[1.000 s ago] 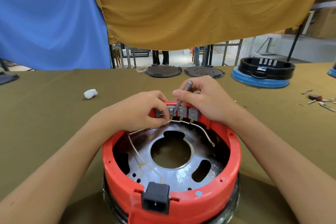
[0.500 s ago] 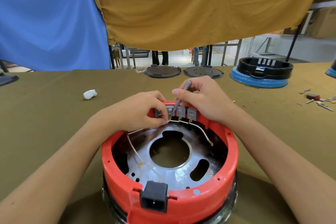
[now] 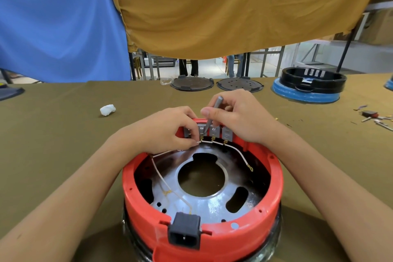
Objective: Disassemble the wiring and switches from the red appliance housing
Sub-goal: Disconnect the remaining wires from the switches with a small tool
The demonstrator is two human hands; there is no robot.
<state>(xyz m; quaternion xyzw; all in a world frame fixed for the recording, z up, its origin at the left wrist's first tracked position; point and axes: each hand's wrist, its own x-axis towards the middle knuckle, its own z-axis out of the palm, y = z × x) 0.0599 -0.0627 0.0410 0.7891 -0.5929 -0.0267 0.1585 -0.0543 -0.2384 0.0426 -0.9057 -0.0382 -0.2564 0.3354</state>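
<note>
Head view: red housing (image 3: 202, 238) sits on the table, near edge.
Left hand (image 3: 168, 132): pinches white wire (image 3: 207, 141) at the switches (image 3: 213, 132), likely steadying it.
Right hand (image 3: 240, 117): grips grey tool (image 3: 212, 112), tip at a terminal, likely prying.

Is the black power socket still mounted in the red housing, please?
Mounted: the black power socket sits in a notch of the red housing rim.

— What's on my table (image 3: 53, 134) just now?

— An olive cloth covers it. My red housing (image 3: 212, 238) sits nearest me; a white wad (image 3: 107, 110) lies left, two dark discs (image 3: 215, 84) at the far edge, a black ring on a blue base (image 3: 308, 87) and small metal bits (image 3: 374, 117) right.
</note>
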